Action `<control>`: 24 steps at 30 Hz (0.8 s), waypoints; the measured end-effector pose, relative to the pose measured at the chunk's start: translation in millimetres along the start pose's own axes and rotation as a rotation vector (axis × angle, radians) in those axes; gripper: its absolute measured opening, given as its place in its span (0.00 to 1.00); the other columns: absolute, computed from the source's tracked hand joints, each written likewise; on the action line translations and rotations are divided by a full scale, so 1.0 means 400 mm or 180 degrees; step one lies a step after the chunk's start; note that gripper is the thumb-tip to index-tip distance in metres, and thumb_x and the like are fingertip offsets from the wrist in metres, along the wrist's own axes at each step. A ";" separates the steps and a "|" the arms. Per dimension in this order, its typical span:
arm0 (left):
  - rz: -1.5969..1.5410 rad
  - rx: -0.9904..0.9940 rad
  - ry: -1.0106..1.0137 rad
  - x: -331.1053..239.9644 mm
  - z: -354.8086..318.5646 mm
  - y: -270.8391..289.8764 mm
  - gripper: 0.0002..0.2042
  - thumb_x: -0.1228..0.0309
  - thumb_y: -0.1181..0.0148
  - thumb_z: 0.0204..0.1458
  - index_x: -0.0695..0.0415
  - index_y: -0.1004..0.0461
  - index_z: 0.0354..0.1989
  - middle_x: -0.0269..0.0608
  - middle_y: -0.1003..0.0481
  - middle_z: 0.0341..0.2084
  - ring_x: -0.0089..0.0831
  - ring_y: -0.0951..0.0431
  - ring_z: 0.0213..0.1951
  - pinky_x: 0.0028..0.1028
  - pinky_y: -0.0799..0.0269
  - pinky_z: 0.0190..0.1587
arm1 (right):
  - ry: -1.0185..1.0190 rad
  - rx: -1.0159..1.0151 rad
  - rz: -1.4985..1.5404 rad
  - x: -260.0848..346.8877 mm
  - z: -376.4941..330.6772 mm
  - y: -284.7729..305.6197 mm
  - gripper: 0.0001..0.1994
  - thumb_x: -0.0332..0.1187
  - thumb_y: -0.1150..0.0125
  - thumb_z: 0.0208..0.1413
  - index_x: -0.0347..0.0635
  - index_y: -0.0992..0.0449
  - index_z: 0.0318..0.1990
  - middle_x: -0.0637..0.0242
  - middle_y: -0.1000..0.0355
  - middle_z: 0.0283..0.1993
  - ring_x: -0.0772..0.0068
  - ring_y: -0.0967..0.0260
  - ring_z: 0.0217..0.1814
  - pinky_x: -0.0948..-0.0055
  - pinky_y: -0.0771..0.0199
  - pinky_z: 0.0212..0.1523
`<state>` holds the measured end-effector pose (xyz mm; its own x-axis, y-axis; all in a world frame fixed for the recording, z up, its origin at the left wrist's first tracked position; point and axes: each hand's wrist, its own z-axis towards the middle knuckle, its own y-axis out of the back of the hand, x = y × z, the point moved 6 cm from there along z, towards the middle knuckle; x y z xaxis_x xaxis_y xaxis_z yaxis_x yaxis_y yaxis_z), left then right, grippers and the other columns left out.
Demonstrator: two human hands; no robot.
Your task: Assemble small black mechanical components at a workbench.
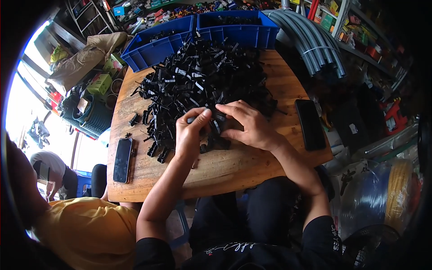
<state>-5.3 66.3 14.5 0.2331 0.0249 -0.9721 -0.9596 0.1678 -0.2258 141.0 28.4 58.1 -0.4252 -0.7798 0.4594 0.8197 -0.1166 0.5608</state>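
Glossy black plastic clips (pixel 202 76) heaped on brown grained wooden table (pixel 252 164); 2 deep blue plastic bins (pixel 198 38); yellow shirt (pixel 87 227).

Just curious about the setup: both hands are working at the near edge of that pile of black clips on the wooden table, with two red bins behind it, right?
Nearly. The head view shows the two bins are blue, not red. The rest holds: left hand and right hand are at the near edge of the black clips on the wooden table.

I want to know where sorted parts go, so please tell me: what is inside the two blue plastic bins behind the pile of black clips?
Both blue plastic bins hold some small black parts, like the black plastic clips piled on the wooden table. Their near walls hide the bottoms.
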 end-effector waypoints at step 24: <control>0.1276 -0.0043 -0.1656 -0.062 -0.021 -0.030 0.07 0.73 0.38 0.44 0.63 0.29 0.27 0.41 0.28 0.38 0.27 0.30 0.38 0.23 0.35 0.40 | -0.0417 -0.0126 -0.0455 -0.030 -0.024 -0.042 0.19 0.34 0.33 0.42 0.38 0.34 0.39 0.61 0.31 0.29 0.59 0.30 0.29 0.67 0.30 0.28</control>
<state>-0.8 55.2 40.6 -0.1005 0.5568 -0.8245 -0.9891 0.0341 0.1435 136.0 33.8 36.5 -0.5826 -0.6672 0.4642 0.7607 -0.2466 0.6004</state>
